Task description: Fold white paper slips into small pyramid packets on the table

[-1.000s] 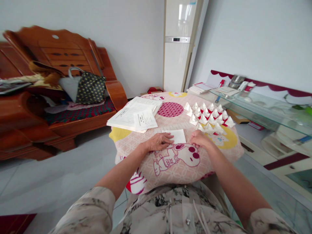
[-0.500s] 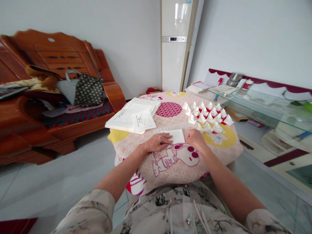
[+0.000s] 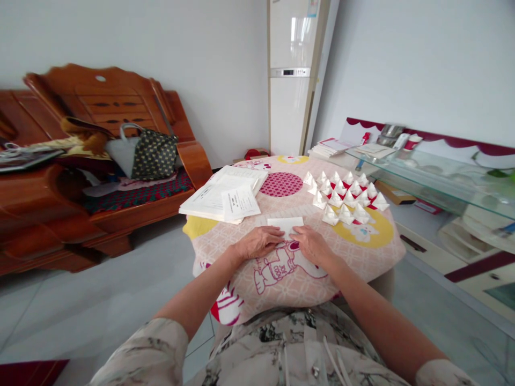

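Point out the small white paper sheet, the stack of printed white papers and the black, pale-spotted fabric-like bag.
White sheet (image 3: pixel 286 222), head view: its uncovered middle.
Paper stack (image 3: pixel 216 192), head view: its top surface.
Spotted bag (image 3: pixel 156 155), head view: its patterned side.

Cloth print figure (image 3: pixel 271 272), 6 to 7 o'clock on surface (image 3: pixel 213 241): small shirt letters, apparently "COOL"; other letters unclear.
Stacked sheets (image 3: pixel 205 194), 9 to 10 o'clock: printed heading and lines, too small to read.
Top slip (image 3: pixel 241 202), on the stack: dark print, illegible.
Tall white unit (image 3: pixel 289 112), 12 o'clock: panel marks and blue sticker (image 3: pixel 313 8), unreadable.
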`<state>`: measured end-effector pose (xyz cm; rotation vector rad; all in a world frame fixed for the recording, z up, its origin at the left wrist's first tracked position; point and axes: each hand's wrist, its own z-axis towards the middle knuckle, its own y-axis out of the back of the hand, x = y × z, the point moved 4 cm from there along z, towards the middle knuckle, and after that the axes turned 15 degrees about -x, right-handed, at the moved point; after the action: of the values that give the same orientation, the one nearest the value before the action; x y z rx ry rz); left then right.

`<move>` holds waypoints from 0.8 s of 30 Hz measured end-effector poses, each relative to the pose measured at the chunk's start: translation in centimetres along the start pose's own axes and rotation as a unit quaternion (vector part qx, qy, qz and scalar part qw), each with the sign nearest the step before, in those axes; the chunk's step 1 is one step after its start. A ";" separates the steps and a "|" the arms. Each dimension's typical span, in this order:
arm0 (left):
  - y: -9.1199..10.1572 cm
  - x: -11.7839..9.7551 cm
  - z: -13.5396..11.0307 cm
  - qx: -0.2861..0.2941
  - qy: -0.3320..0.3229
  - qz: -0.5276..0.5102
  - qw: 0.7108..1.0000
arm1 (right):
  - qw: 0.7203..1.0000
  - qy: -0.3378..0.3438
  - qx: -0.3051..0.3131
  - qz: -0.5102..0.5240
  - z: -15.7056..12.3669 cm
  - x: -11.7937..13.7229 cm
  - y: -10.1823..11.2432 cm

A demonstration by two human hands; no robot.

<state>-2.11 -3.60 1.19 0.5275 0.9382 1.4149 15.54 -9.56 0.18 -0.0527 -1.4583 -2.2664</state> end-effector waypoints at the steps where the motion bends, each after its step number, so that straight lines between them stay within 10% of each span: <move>1: 0.2 -0.1 -0.2 -0.006 0.007 -0.001 1.000 | 1.000 0.004 -0.003 0.002 -0.1 0.1 0.0; 14: 3.0 -0.7 -2.0 -0.090 0.188 0.013 0.978 | 0.998 0.011 -0.052 0.031 -0.6 0.2 0.0; 24: -1.2 -0.6 2.1 -0.002 0.098 0.070 0.993 | 0.989 -0.004 -0.132 0.064 -0.9 -0.3 -0.1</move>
<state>0.31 -3.90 1.58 0.4655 1.0707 1.6169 15.91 -10.21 -0.35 -0.2302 -1.1151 -2.3400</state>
